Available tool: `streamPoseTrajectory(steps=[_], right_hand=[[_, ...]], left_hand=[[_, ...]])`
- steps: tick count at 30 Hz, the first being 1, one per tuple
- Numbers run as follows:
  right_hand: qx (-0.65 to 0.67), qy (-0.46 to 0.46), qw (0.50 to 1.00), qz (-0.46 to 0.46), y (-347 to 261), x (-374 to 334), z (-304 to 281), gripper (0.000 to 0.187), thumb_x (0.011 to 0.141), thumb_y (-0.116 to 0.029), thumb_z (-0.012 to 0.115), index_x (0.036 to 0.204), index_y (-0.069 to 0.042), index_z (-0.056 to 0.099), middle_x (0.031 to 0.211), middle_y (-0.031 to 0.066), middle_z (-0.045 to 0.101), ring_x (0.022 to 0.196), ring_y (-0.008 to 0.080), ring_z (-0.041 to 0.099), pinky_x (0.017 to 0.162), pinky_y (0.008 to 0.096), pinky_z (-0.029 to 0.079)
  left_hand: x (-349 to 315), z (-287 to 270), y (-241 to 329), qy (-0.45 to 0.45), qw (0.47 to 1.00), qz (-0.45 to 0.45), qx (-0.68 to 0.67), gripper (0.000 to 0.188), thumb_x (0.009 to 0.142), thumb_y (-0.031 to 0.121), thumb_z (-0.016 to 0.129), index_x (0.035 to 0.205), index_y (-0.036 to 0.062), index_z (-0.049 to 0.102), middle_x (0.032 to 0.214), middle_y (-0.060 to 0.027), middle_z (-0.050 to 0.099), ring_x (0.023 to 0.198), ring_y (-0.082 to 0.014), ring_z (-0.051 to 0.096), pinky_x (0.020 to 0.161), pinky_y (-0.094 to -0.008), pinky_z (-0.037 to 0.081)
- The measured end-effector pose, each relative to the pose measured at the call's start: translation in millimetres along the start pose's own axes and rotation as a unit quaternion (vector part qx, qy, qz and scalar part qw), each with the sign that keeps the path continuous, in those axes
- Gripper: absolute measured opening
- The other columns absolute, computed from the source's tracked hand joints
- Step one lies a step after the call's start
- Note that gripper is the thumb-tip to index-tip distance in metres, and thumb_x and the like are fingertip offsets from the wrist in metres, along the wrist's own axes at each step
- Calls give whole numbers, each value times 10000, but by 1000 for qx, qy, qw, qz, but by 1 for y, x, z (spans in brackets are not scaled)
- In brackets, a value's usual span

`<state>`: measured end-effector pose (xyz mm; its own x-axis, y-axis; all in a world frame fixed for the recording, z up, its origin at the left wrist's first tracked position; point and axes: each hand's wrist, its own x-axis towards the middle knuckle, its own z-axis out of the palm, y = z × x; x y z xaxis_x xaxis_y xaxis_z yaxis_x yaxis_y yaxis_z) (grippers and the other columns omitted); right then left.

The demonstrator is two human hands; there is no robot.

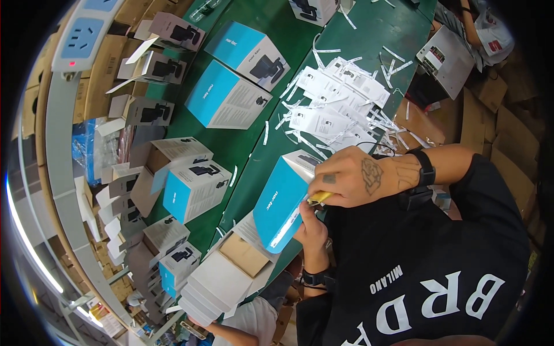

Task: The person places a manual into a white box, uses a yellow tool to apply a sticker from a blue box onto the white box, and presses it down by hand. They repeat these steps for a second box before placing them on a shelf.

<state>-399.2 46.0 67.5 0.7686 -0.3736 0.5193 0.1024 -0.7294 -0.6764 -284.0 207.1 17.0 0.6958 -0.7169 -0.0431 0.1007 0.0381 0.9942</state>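
A blue-and-white carton (pixel 283 199) is standing tilted on the green bench edge, its blue side facing seven o'clock. A small yellow tool (pixel 318 198) is pressing against its lower corner at four o'clock.

Bright, even light – sharp centre – fisheye bends and darkens the rim

Green work table (pixel 242 144) bearing blue-and-white boxes (pixel 228 98) at left and far; white leaflets (pixel 332 98) and paper strips scattered at right.
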Motion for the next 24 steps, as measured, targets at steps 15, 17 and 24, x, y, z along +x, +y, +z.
streamPoseTrajectory(steps=[15, 17, 24], right_hand=[[-129, -43, 991, 5, -24, 0, -1, 201, 796, -175, 802, 913, -65, 680, 786, 31, 630, 652, 216, 681, 565, 323, 532], [-107, -28, 993, 29, -25, -1, 1, 177, 797, -163, 799, 899, -65, 693, 781, 34, 642, 656, 212, 683, 570, 323, 538], [-79, -27, 992, 93, -27, 1, 4, 123, 799, -133, 779, 874, -68, 706, 783, 43, 668, 651, 217, 690, 574, 329, 557]], left_hand=[[-5, -12, -18, -35, 996, 59, 55, 289, 1001, 35, 647, 1266, -50, 571, 1020, -103, 687, 831, -147, 657, 709, -273, 554], [-5, -12, -20, -38, 994, 72, 74, 287, 1001, 34, 649, 1265, -51, 575, 1011, -101, 689, 826, -144, 656, 714, -272, 553], [-7, 1, -24, -54, 994, 88, 35, 243, 1021, 25, 618, 1249, -58, 601, 1111, -99, 674, 934, -134, 654, 786, -258, 538]])
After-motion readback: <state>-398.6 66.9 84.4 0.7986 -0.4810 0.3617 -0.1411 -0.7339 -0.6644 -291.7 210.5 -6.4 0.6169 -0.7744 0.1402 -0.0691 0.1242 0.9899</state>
